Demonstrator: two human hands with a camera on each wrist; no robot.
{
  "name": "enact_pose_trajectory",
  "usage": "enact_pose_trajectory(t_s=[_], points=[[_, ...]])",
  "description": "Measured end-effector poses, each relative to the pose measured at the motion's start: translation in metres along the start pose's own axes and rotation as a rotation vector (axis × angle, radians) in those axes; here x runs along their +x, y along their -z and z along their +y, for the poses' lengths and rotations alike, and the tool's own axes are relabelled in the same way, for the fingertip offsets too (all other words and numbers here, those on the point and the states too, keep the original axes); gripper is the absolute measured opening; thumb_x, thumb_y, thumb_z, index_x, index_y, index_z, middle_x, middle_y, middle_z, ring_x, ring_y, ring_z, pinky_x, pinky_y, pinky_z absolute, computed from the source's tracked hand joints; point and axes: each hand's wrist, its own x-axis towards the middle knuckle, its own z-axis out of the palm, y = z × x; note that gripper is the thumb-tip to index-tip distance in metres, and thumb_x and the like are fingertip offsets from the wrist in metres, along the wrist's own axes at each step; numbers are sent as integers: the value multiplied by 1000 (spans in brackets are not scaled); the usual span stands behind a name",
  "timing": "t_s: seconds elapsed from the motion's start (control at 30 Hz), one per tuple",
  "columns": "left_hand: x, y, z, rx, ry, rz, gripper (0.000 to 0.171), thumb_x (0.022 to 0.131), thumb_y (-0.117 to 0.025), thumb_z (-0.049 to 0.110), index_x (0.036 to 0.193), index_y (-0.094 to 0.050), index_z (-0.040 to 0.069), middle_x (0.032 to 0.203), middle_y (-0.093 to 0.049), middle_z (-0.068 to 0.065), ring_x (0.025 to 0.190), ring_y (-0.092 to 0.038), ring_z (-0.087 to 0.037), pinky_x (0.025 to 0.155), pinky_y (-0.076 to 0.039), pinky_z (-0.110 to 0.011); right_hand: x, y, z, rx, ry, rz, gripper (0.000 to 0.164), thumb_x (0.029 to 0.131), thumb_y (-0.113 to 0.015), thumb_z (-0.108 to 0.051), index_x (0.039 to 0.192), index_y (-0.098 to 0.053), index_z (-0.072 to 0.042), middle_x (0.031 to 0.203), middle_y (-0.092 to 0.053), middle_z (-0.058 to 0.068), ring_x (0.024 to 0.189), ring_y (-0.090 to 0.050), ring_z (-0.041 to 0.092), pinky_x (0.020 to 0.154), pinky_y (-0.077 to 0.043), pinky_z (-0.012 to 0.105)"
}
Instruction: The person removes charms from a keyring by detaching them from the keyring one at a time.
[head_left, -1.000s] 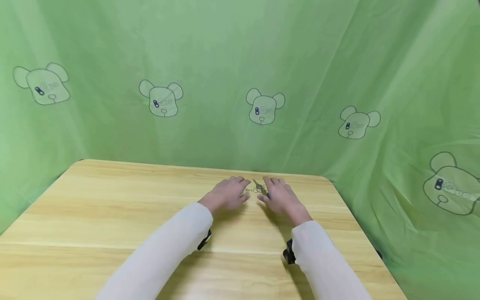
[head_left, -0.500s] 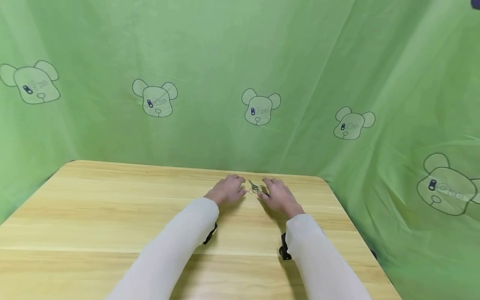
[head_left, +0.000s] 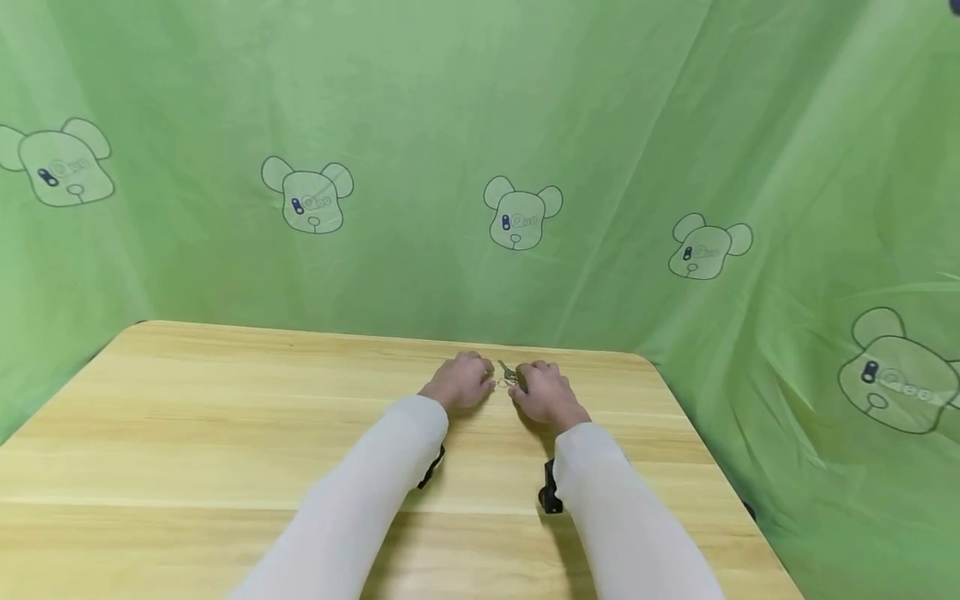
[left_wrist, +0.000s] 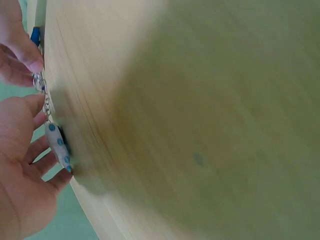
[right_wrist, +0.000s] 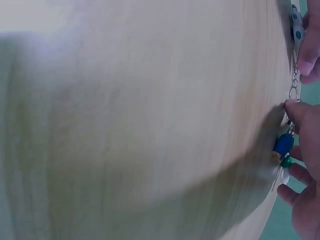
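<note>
A keychain lies near the table's far edge, between the two hands; its key (head_left: 506, 367) points away in the head view. My left hand (head_left: 462, 381) has its fingers curled about a white charm with blue dots (left_wrist: 56, 142), with the thumb close to the chain (left_wrist: 47, 107). From the right, my right hand (head_left: 545, 393) holds the keychain near its metal ring (right_wrist: 293, 93), thumb on the ring's side. A blue charm (right_wrist: 284, 144) and a green bead (right_wrist: 286, 162) hang beside that hand's curled fingers. The palms and wrists hide part of the keychain in the head view.
The light wooden table (head_left: 225, 417) has a rounded far edge close beyond the hands. A green curtain (head_left: 420, 125) with bear-head drawings hangs behind it and along its sides. Black wrist cameras, one of them a dark box (head_left: 551, 488), sit beneath the pale sleeves.
Both hands have drawn closer together around the keychain, and their fingers have curled in more. The right hand has shifted left. The head view has turned slightly.
</note>
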Motion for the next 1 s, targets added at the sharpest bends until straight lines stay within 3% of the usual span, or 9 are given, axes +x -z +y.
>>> enact_pose_trajectory(t_s=[0.23, 0.47, 0.63, 0.77, 1.0], points=[[10, -4, 11, 36, -24, 10, 26, 104, -60, 26, 126, -72, 16, 125, -64, -6, 118, -60, -26, 99, -54, -43, 4, 1, -6, -29, 20, 62, 26, 101, -65, -22, 120, -71, -5, 125, -64, 17, 120, -52, 40, 99, -46, 62], [16, -8, 14, 5, 2, 17, 25, 102, -64, 26, 124, -74, 19, 130, -65, -4, 122, -59, -25, 103, -52, -43, 7, -2, -4, -52, 29, 95, 20, 101, -65, -19, 115, -75, -9, 118, -70, 11, 111, -55, 36, 96, -48, 58], [19, -9, 10, -134, 54, 28, 15, 102, -65, 20, 109, -77, 15, 129, -66, -4, 126, -58, -25, 109, -48, -45, 7, -2, -3, -14, 43, 134, 14, 101, -66, -17, 105, -78, -11, 107, -74, 5, 108, -61, 34, 94, -49, 58], [18, -6, 7, -228, 80, 52, 13, 101, -64, 14, 99, -76, 11, 122, -69, -4, 119, -62, -24, 105, -51, -42, 7, -1, -3, -4, 65, 158, 14, 102, -65, -18, 100, -78, -13, 102, -76, 2, 104, -66, 31, 93, -51, 56], [20, -2, 4, -295, 80, 92, 15, 102, -62, 14, 102, -76, 8, 113, -72, -5, 110, -64, -24, 100, -53, -41, 8, 5, 0, 71, 45, 112, 15, 104, -61, -17, 105, -75, -11, 102, -74, 4, 95, -69, 25, 89, -57, 46]])
